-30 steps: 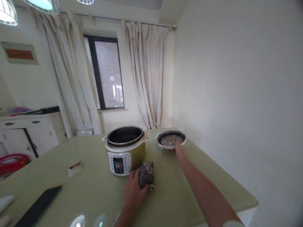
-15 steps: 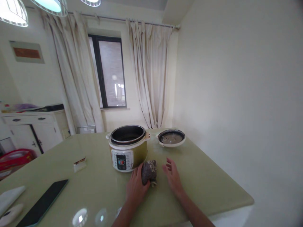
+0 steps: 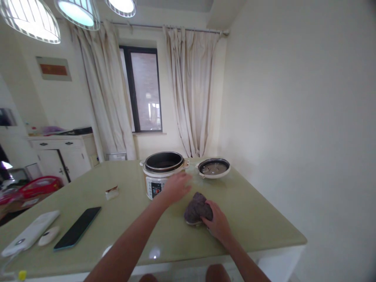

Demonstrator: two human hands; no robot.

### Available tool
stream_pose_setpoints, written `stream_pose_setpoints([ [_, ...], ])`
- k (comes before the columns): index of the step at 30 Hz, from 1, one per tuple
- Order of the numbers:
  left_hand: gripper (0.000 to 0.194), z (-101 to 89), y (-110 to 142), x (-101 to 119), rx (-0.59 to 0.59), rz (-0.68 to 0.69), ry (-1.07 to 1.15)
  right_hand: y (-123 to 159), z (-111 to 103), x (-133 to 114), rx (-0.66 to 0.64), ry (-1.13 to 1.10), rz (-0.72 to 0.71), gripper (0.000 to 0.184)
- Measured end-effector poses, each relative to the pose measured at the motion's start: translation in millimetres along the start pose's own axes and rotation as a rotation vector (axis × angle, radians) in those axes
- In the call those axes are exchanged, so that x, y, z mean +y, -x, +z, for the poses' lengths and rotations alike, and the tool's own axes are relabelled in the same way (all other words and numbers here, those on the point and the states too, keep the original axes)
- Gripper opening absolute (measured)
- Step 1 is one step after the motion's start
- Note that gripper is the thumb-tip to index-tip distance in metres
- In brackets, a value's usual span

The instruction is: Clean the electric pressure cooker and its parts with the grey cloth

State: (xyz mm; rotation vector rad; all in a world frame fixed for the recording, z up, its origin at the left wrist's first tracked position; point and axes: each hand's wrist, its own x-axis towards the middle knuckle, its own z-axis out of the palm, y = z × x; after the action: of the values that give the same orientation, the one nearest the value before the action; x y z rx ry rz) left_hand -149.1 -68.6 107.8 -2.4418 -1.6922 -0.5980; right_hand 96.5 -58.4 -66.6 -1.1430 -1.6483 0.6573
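Note:
My right hand (image 3: 219,222) grips a bunched dark grey-purple cloth (image 3: 196,209) on the green tabletop, thumb and fingers pinching its right side. My left hand (image 3: 177,188) is raised in front of the electric pressure cooker (image 3: 152,183), its fingers stretched out to the right and holding nothing; whether it touches the cooker I cannot tell. The cooker stands uncovered, its dark inner pot (image 3: 163,161) showing, and my left hand and forearm hide part of its front. To its right the round lid (image 3: 214,168) lies with its inner side up.
On the left of the table (image 3: 249,211) lie a black phone (image 3: 78,228), a white power bank (image 3: 31,233), a small white rounded object (image 3: 48,236) and a small packet (image 3: 112,192). A plain wall (image 3: 293,117) rises along the right side. Lamps (image 3: 78,13) hang at upper left.
The cloth has passed from my left hand to my right and lies more spread out. My left hand has moved up toward the cooker. The view has shifted left.

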Motion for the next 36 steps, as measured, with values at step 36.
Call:
stream_pose_setpoints([
  [36,0.046,-100.1,30.1,45.3,0.983,0.284,0.016,-1.0,-21.2,8.9,0.592,-0.085,0.255,0.083],
])
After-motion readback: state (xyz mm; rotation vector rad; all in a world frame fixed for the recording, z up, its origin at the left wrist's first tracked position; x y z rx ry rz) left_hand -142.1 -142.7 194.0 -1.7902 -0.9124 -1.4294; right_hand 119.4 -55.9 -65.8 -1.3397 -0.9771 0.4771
